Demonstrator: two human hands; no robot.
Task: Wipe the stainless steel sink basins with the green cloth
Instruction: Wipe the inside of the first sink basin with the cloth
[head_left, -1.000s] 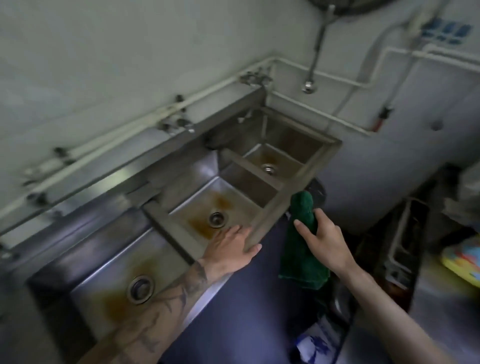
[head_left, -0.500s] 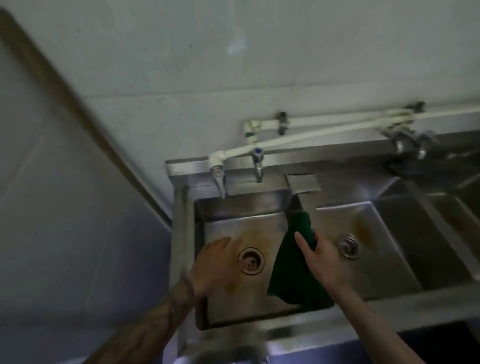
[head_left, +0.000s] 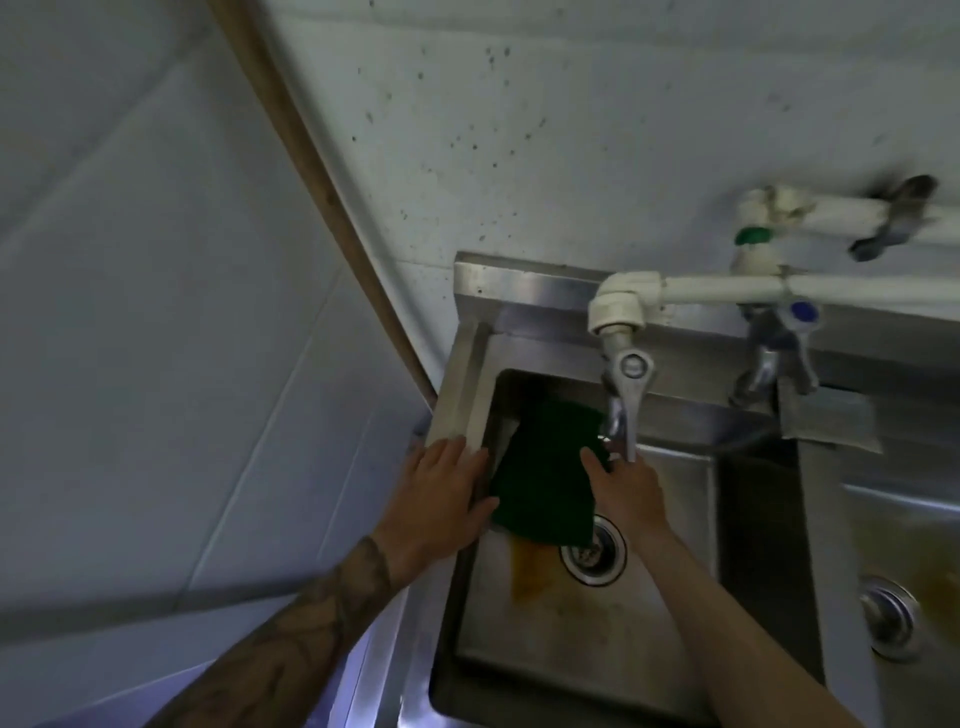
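The green cloth (head_left: 545, 478) hangs inside the leftmost stainless steel basin (head_left: 571, 649), against its back left part, just above the round drain (head_left: 595, 553). My right hand (head_left: 626, 491) grips the cloth's right edge, right under a tap (head_left: 623, 395). My left hand (head_left: 441, 499) lies flat with fingers spread on the basin's left rim (head_left: 460, 395), its thumb touching the cloth's edge. A brown stain (head_left: 527, 571) runs down the basin floor below the cloth. A second basin (head_left: 914, 545) with its own drain shows at the right.
White pipes (head_left: 727, 288) run along the speckled wall above the sink and feed two taps; the second tap (head_left: 774, 358) sits over the divider between basins. A brown strip (head_left: 322, 197) marks the wall corner at the left. A grey side wall closes in the left.
The view has swung left and closer to the end basin. My right hand has carried the cloth from the divider into the leftmost basin; my left hand has moved from the basin floor to the left rim.
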